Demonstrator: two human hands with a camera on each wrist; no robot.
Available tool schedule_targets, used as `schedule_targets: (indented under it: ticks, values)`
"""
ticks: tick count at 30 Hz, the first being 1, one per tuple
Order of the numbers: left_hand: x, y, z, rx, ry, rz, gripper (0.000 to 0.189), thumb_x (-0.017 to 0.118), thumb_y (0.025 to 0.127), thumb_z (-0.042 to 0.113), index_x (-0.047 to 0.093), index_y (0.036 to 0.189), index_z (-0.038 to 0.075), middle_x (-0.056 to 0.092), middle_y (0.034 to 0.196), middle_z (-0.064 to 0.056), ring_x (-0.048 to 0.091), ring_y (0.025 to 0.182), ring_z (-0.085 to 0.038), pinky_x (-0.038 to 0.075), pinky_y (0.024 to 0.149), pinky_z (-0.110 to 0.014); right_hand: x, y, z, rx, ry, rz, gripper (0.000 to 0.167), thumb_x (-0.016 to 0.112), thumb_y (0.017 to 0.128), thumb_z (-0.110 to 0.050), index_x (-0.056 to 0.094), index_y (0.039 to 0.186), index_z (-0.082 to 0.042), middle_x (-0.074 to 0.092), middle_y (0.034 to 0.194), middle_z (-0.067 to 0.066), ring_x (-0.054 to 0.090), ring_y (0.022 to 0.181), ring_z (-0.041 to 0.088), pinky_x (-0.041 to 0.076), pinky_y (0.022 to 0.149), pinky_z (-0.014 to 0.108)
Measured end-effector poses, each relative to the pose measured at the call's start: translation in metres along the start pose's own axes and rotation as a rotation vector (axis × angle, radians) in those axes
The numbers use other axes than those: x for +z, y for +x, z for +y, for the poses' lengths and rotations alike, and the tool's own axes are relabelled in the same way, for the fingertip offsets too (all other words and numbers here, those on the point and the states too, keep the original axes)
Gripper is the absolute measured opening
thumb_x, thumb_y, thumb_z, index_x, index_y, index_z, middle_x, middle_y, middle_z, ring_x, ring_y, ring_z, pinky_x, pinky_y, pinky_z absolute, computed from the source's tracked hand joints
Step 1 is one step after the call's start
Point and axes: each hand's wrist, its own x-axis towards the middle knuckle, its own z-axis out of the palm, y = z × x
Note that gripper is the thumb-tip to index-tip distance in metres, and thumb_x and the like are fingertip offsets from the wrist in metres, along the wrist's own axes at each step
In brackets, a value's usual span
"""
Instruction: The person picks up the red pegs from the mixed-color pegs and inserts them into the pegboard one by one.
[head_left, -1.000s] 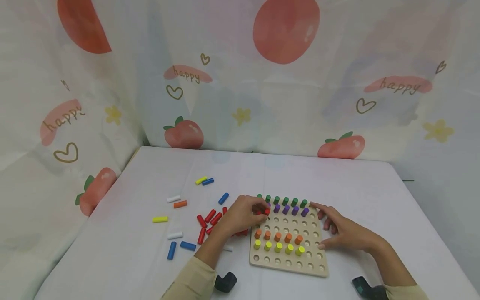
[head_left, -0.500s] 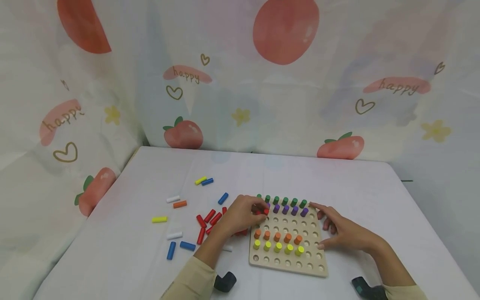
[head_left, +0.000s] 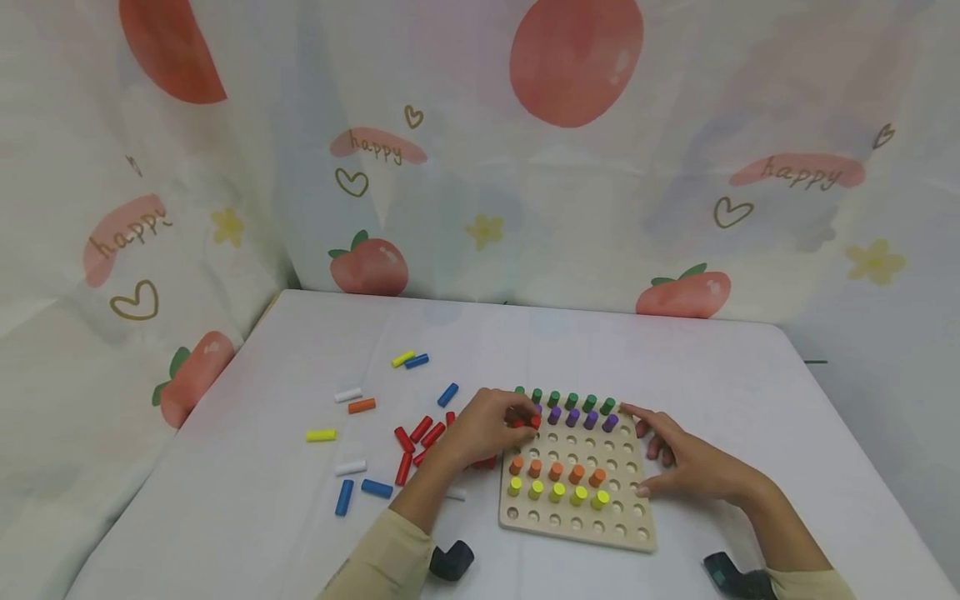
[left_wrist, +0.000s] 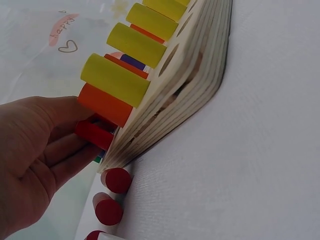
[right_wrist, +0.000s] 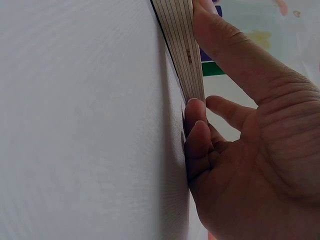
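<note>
A wooden pegboard (head_left: 543,448) lies on the white table. Over its left side my left hand (head_left: 483,427) pinches a red peg (head_left: 536,422) near the purple row. In the left wrist view, a red peg (left_wrist: 94,134) shows beside the fingers, past an orange peg (left_wrist: 105,104); whether it is fully seated is hidden. Along the board's right edge rests my right hand (head_left: 693,467), index finger at the far corner and thumb lower down. The right wrist view has its thumb (right_wrist: 240,55) against the board's side (right_wrist: 182,45), with other fingertips touching lower.
Green pegs (head_left: 572,400), purple pegs (head_left: 573,418), orange pegs (head_left: 576,474) and yellow pegs (head_left: 557,492) stand in rows. Loose red pegs (head_left: 403,468) lie left of the board, partly behind the left arm. Blue pegs (head_left: 377,488), white pegs (head_left: 351,467) and others are scattered farther left.
</note>
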Motion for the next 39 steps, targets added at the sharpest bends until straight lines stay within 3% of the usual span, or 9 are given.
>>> schedule_targets:
  ticks: [24,39]
  values:
    - [0.0055,-0.0002,0.0002,0.025,0.005,-0.014,0.021,0.082,0.092,0.016,0.077,0.112,0.017,0.069,0.093,0.016,0.061,0.087,0.001,0.052,0.083,-0.019,0.0014,-0.0017,0.0021,-0.005,0.010,-0.010,0.110,0.094,0.074,-0.032,0.030,0.161,-0.018,0.039,0.123,0.010,0.045,0.096,0.023,0.043,0.075,0.028]
    - [0.0043,0.0004,0.0025,0.005,0.012,-0.021,0.020,0.082,0.092,0.015,0.077,0.111,0.016,0.067,0.092,0.016,0.059,0.085,-0.001,0.051,0.081,-0.019,0.0000,0.0014,0.0032,-0.007,0.013,-0.004,0.111,0.094,0.073,-0.032,0.029,0.162,-0.019,0.039,0.123,0.009,0.045,0.096,0.023,0.044,0.074,0.028]
